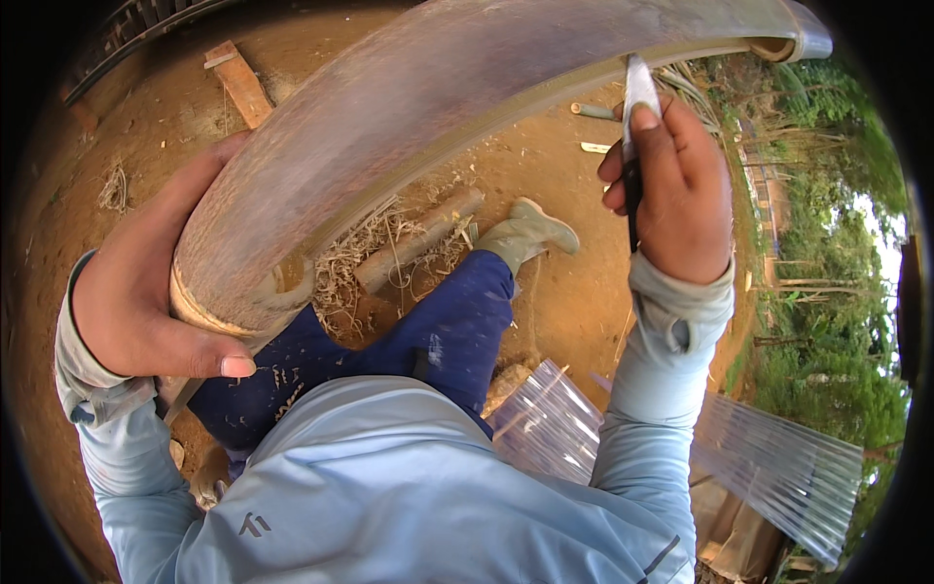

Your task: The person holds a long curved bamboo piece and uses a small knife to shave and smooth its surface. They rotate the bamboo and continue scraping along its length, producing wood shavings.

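Observation:
A thick brown-grey bamboo pole (pixel 389 117) stretches from my lap on the left to the upper right, bent to the eye by the lens. Its near end shows an opening, and a pale cut edge runs along its lower side. Around the near end my left hand (pixel 146 282) is wrapped, thumb on the front and most fingers hidden behind it. A small knife (pixel 640 92) with a dark handle is in my right hand (pixel 678 180). Its blade points up, with the tip at the bamboo's lower edge; my thumb lies along the blade's base.
Pale shavings (pixel 341 268) and a short bamboo piece (pixel 418 240) lie on the dirt ground beyond my knees. A wooden board (pixel 240 86) is at the upper left. Clear corrugated sheets (pixel 778 467) stand at the lower right, with greenery behind. My boot (pixel 525 237) rests on the ground.

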Action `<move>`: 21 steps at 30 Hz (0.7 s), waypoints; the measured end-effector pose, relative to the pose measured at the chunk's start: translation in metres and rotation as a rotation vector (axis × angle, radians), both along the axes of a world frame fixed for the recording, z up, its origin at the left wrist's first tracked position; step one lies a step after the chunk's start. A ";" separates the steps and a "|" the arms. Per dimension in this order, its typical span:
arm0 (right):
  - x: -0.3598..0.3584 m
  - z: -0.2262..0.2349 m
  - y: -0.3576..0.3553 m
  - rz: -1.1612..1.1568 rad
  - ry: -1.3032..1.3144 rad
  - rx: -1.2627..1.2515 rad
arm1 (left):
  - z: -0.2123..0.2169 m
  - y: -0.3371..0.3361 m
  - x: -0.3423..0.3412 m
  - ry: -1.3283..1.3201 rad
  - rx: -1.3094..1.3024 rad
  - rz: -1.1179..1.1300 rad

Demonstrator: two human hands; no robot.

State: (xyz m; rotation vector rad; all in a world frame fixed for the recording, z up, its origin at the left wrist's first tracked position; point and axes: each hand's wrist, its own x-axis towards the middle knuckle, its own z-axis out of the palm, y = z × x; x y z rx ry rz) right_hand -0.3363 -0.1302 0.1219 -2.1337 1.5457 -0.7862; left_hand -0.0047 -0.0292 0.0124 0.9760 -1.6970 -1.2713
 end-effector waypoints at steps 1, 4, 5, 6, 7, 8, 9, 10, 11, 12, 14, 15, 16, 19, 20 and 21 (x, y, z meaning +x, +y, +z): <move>0.000 0.005 -0.004 -0.006 0.013 0.002 | 0.000 0.001 0.000 -0.004 0.002 0.005; 0.001 0.014 -0.004 -0.003 0.097 0.016 | -0.001 0.001 -0.001 0.000 -0.018 -0.001; 0.004 0.014 0.000 0.009 0.132 0.039 | 0.000 0.000 0.000 -0.006 -0.034 -0.011; 0.006 0.014 0.004 0.022 0.166 0.064 | -0.001 0.000 0.000 -0.017 -0.041 -0.017; 0.007 0.015 0.007 0.045 0.237 0.074 | -0.002 -0.001 0.000 -0.028 -0.048 -0.023; 0.007 0.018 0.007 0.047 0.256 0.069 | -0.003 -0.001 0.000 -0.043 -0.048 -0.023; 0.006 0.021 0.006 0.048 0.273 0.067 | -0.003 0.001 -0.001 -0.035 -0.021 -0.010; 0.004 0.022 0.005 0.049 0.291 0.065 | -0.003 0.002 -0.002 -0.026 0.004 0.005; 0.002 0.023 0.000 0.029 0.238 0.026 | 0.000 0.004 -0.005 0.007 0.055 0.034; 0.002 0.023 0.000 0.021 0.221 0.040 | 0.000 0.004 -0.005 0.018 0.064 0.040; 0.003 0.022 0.000 0.008 0.189 0.067 | -0.003 0.004 -0.003 0.017 0.044 0.026; 0.010 0.020 0.009 0.052 0.308 0.053 | -0.004 0.005 -0.002 0.010 0.038 0.036; 0.011 0.014 0.013 0.144 0.375 -0.016 | -0.005 0.005 -0.002 0.005 0.029 0.040; 0.010 0.009 0.014 0.220 0.448 -0.072 | -0.002 0.009 -0.007 0.019 0.089 0.100; 0.011 0.011 0.012 0.215 0.450 -0.070 | 0.001 0.010 -0.009 0.032 0.119 0.108; 0.013 0.019 0.007 0.127 0.390 -0.009 | 0.001 0.010 -0.010 0.037 0.122 0.110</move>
